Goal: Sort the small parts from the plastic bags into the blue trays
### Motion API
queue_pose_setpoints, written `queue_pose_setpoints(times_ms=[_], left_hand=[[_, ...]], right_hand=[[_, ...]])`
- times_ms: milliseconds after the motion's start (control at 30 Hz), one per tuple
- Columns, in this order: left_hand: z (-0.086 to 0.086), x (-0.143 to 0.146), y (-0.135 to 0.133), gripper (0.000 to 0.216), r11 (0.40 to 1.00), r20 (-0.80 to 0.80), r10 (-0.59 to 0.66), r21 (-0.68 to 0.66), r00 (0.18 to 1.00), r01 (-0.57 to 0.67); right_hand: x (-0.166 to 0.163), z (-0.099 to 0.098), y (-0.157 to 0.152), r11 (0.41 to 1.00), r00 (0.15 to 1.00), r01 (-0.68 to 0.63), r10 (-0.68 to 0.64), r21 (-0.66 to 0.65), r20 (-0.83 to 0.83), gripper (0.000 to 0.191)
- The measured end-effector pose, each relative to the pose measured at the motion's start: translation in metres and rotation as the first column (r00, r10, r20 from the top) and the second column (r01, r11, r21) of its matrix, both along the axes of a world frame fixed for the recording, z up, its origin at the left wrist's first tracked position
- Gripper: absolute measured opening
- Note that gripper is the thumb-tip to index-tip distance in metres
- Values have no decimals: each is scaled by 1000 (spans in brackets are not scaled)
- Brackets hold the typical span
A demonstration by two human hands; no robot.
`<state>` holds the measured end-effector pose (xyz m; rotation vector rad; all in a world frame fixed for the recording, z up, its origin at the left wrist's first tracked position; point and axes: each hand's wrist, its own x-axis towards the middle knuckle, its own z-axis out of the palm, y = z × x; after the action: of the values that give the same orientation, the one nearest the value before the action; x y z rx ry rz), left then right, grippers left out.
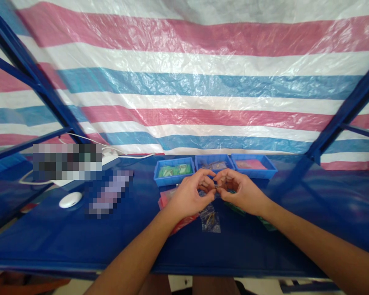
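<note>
My left hand [189, 194] and my right hand [241, 192] meet above the middle of the table, fingers curled, thumbs and fingertips pinched close together. Whatever lies between the fingertips is too small and covered to make out. Under and beside my left hand are pink-red plastic bags [184, 224]. Just below the hands lies a small clear plastic bag [211, 222] with thin brass-coloured pieces inside. Green bags [235, 208] lie partly hidden beneath my right hand and forearm.
Behind the hands stand three blue trays: one with green bags [174, 170], a middle one with clear bags [215, 165], and one with pink bags [250, 164]. A white round case [70, 200] and white cables lie left on the blue table [126, 241]. Striped sheeting hangs behind.
</note>
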<state>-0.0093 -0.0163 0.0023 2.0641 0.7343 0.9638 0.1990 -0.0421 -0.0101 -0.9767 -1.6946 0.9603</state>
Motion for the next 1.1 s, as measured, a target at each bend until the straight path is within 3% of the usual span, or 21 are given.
queue_pose_setpoints(times_ms=[400,1100], left_hand=[[-1,0,-1,45,993,59,-49,-105,997,55],[5,1,-4,46,1000,10,-1,-7,1000,1]], right_hand=[[-2,9,-8,997,997,-65,64,-39,-34,24],[-2,1,-6,997,998,-70,70,24,6,26]])
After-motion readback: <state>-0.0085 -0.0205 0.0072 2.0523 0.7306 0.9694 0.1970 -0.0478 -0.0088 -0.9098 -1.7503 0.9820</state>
